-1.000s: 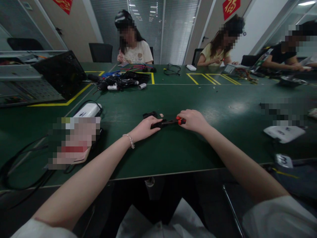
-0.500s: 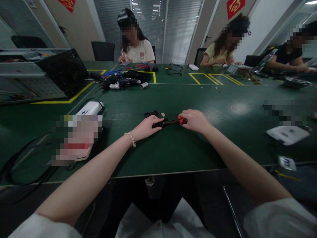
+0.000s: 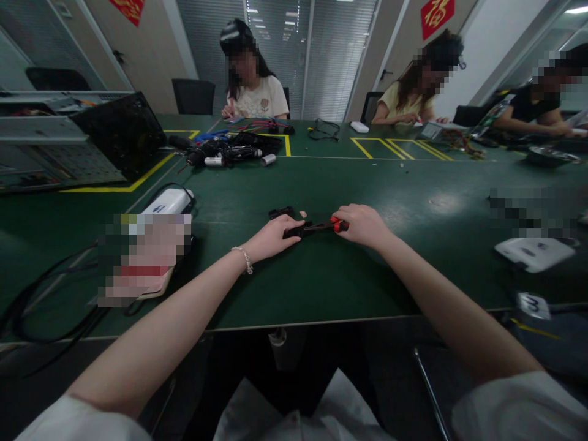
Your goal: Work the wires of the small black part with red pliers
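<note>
My left hand [image 3: 274, 237] is closed on a small black part [image 3: 294, 233], pinned between thumb and fingers low over the table. My right hand [image 3: 365, 225] is wrapped round the red handles of a pair of pliers [image 3: 320, 227]. Their dark, slender jaws point left and reach the black part; whether they grip it is too small to tell. Just behind my left hand lies another small black piece [image 3: 281, 212]. Beside it is a tiny pale scrap [image 3: 303, 214].
The green table [image 3: 257, 300] carries a metal computer case [image 3: 55, 147] at the left, a drill [image 3: 197, 153] among cables, and a phone [image 3: 149, 257] near a white power bank [image 3: 169, 201]. Another white device [image 3: 535, 252] lies at right. Several people sit across the table.
Both hands stay nearly in place. The pliers look slightly turned, their jaws showing broader and darker. The whole view has shifted a little.
</note>
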Available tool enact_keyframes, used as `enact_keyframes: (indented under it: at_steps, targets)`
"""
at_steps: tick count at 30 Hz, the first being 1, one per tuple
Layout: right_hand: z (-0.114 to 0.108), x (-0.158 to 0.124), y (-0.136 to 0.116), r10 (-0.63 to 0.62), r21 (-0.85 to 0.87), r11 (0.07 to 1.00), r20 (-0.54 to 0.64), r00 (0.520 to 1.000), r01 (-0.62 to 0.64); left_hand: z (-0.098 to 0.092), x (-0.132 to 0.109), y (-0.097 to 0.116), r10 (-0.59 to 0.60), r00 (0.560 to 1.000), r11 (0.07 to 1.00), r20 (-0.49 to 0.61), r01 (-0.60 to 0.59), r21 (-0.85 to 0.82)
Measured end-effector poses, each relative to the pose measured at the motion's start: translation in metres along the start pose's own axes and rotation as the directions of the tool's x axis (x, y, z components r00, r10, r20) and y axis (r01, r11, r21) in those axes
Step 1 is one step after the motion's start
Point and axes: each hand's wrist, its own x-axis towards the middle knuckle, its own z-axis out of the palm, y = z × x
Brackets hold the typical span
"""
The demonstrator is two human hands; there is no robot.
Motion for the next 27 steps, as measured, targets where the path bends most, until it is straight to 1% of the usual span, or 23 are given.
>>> enact_keyframes:
  at_steps: [5, 11, 23, 27]
  targets:
    - [0.0008, -0.0003, 0.0008, -0.006, -0.001, 1.000, -0.007, 1.000, 0.006, -0.0012, -0.0008, 0.0021, -0.024, 0.999, 1.000, 0.025, 0.024, -0.008]
    - [0.0017, -0.0003, 0.0010, -0.005, -0.003, 1.000, -0.004, 1.000, 0.005, 0.0007, -0.0003, 0.0000, 0.012, 1.000, 1.000, -0.008, -0.012, 0.012]
    - [0.0006, -0.0009, -0.0002, -0.002, -0.007, 1.000, -0.008, 1.000, 0.002, 0.0004, -0.0007, 0.0010, -0.020, 1.000, 1.000, 0.004, 0.020, -0.008]
    - [0.0004, -0.0007, -0.0011, -0.011, -0.009, 1.000, -0.013, 1.000, 0.011, 0.0008, -0.0004, -0.0010, -0.008, 1.000, 1.000, 0.002, 0.008, -0.012]
